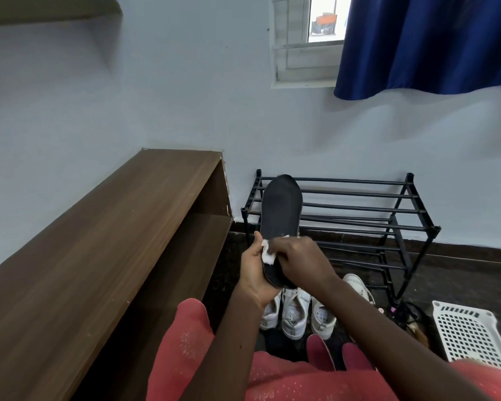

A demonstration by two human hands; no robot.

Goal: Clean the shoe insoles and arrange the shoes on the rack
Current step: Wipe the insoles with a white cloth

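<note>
Left hand (pixel 255 274): grips heel of black insole (pixel 281 206);
Right hand (pixel 300 261): pinches white wipe (pixel 268 255) on it;
Advice: likely best to stroke toward the toe.

Left hand (pixel 255 274) grips palm-up, right hand (pixel 300 263) fingers (pixel 282 251) curled, pinching beside it.

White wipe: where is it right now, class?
In the head view's centre, the white wipe is pressed by the right hand against the near end of the black insole, gripped by the left hand, above the white sneakers.

No legible txt; marks inside white sneakers (pixel 294 319) too blurry.
</note>
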